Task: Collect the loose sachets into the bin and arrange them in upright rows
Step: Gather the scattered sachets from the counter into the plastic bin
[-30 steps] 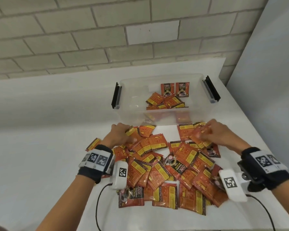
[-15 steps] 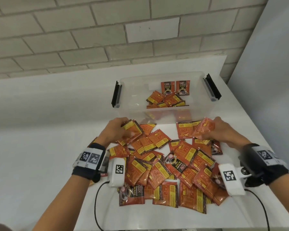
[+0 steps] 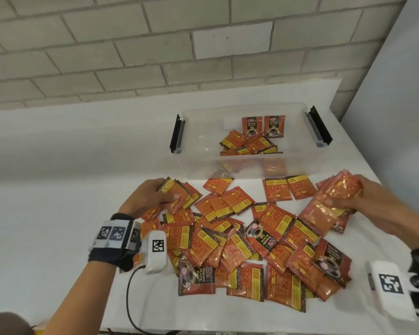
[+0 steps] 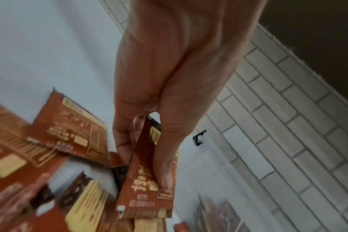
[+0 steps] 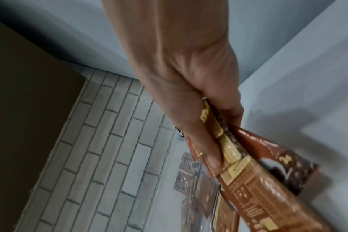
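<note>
A big heap of orange-red coffee sachets (image 3: 247, 240) covers the white table in front of a clear plastic bin (image 3: 203, 155). Inside the bin two sachets (image 3: 263, 126) stand upright against the far wall and several more lie flat beneath them. My left hand (image 3: 153, 194) grips a small stack of sachets (image 3: 177, 192) at the heap's left edge; the left wrist view shows the stack (image 4: 149, 180) pinched between thumb and fingers. My right hand (image 3: 353, 197) holds a larger bunch of sachets (image 3: 329, 204) lifted above the heap's right side, also clamped in the right wrist view (image 5: 248, 172).
The bin has black latches at its left (image 3: 176, 134) and right (image 3: 317, 126) ends. A brick wall (image 3: 155, 44) rises behind the table and a grey panel (image 3: 397, 117) stands to the right. A cable (image 3: 131, 298) trails from the left wrist camera near the table's front edge.
Both hands have gathered sachets from the heap and lifted them. The right hand's bunch has grown and moved up and to the right; the left hand has drawn its stack leftward.
</note>
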Action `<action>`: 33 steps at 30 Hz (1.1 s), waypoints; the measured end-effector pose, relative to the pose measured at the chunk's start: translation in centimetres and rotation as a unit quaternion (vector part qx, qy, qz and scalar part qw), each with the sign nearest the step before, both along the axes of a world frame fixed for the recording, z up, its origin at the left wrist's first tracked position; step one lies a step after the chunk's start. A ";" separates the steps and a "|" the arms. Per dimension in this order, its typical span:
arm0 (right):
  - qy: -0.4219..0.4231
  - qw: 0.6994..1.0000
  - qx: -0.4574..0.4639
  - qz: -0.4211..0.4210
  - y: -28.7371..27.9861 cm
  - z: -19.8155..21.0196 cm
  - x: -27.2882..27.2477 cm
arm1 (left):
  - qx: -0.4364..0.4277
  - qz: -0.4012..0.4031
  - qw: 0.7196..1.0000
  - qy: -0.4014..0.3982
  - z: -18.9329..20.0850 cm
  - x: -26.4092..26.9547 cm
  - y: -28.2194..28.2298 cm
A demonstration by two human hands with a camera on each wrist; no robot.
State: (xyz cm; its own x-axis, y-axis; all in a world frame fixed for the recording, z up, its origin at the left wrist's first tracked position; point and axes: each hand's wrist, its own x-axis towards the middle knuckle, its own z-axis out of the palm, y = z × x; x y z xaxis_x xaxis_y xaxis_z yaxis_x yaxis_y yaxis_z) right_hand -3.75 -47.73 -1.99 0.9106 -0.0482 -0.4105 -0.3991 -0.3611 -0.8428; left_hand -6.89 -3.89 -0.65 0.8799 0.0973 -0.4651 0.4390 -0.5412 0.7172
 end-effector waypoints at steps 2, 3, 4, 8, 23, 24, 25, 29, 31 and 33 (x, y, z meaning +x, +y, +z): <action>0.011 0.999 -0.034 0.038 0.1 -1.1 -0.8 | 0.032 -0.005 0.999 -0.002 -0.9 0.6 -0.4; 0.010 0.996 -0.063 0.060 0.3 -1.6 -1.3 | 0.048 -0.010 0.999 -0.002 -1.4 0.9 -0.4; 0.003 0.992 -0.096 0.081 0.4 -1.9 -1.6 | 0.063 -0.011 0.998 -0.004 -1.8 1.3 -0.5; -0.001 0.986 -0.130 0.101 0.5 -2.2 -1.4 | 0.101 -0.001 0.994 -0.042 -2.1 1.9 -1.6; 0.002 0.993 -0.115 0.017 5.2 -3.0 3.7 | -0.049 0.130 0.986 -0.092 0.6 -0.3 2.9; 0.005 0.993 -0.114 0.016 5.3 -2.9 3.7 | -0.058 0.146 0.984 -0.090 0.6 -0.9 3.4; 0.005 0.993 -0.116 0.014 5.3 -2.9 3.7 | -0.059 0.158 0.982 -0.080 0.5 -1.5 3.7; 0.005 0.992 -0.129 -0.003 5.1 -2.4 3.9 | 0.002 0.160 0.987 -0.020 -1.5 -2.7 4.5; 0.009 0.992 -0.121 -0.020 4.6 -2.0 4.2 | 0.021 0.167 0.986 -0.012 -2.5 -2.8 4.7; 0.014 0.994 -0.099 -0.036 3.8 -1.3 4.2 | 0.037 0.169 0.985 -0.017 -3.1 -2.5 4.6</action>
